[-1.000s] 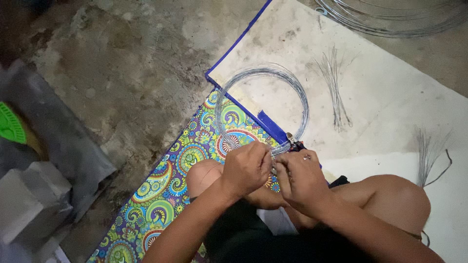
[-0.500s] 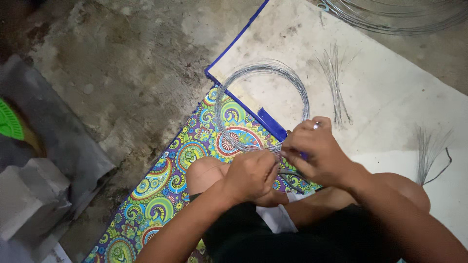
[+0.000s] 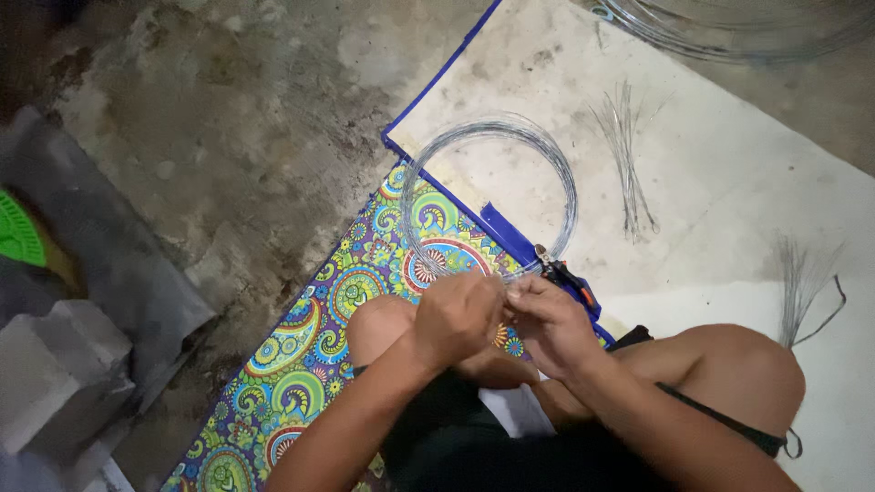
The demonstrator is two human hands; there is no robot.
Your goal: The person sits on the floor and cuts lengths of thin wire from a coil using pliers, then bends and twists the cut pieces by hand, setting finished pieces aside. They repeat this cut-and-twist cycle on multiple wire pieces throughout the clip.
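Observation:
Sitting on a colourful patterned mat (image 3: 301, 364), I hold my two hands together above my knee. My left hand (image 3: 460, 314) and my right hand (image 3: 551, 323) both pinch the loose end of a thin grey wire coil (image 3: 570, 182). The coil's ring lies flat just beyond my hands, half on the mat and half on a white sheet (image 3: 729, 182). Small pliers (image 3: 563, 273) with orange and black handles rest against the far side of my right hand; I cannot tell whether the fingers grip them.
Two bunches of short cut wires (image 3: 624, 155) (image 3: 802, 273) lie on the white sheet. A larger wire coil (image 3: 729, 32) is at the top right. Grey blocks (image 3: 46, 383), a dark sheet (image 3: 118, 264) and a green disc (image 3: 18, 228) sit on the concrete floor at left.
My right hand reached up toward the coil half a second ago and has come back down to meet the left hand. The left hand stayed near my knee.

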